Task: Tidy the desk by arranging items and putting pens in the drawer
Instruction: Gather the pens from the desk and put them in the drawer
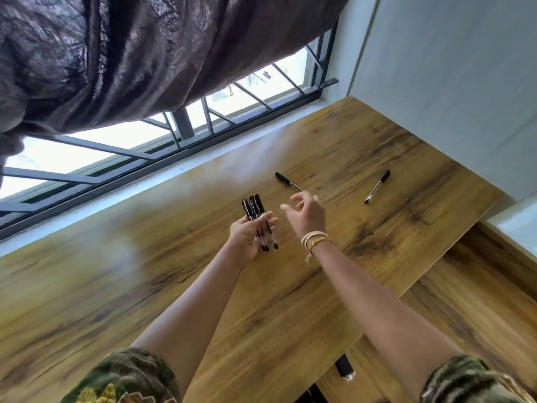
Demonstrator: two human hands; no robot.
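My left hand (248, 235) is closed around a bundle of three black-capped pens (255, 210), caps pointing away from me, above the wooden desk (145, 271). My right hand (308, 213), with bracelets on the wrist, hovers open with its fingers spread just short of a black-capped pen (286, 181) lying on the desk. That pen's near end is hidden behind my fingers. A second loose pen (377, 186) with a clear barrel lies farther right on the desk.
A barred window (203, 123) with a dark curtain (130, 53) runs along the desk's far edge. A pale wall (450, 82) bounds the right end. Below the desk's front edge a dark drawer handle (344, 367) shows on a wooden front.
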